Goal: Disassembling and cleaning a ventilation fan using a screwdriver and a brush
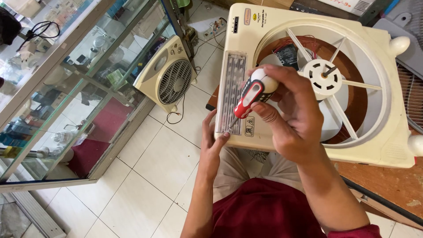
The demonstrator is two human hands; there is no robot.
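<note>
A cream box fan housing (379,132) lies face up in front of me, its grille off, the white motor hub (324,77) and spokes bare. My right hand (288,117) is shut on a red, white and black screwdriver (251,94). Its tip points down at the lower left corner of the fan, beside a ribbed light panel (232,83). My left hand (212,143) presses against the fan's front left corner, fingers touching the edge just under the screwdriver tip.
A second cream box fan (169,79) stands on the white tiled floor against a glass display cabinet (66,88) at the left. A grey fan grille (412,97) lies at the right on a worn brown table (383,180). My lap is below the fan.
</note>
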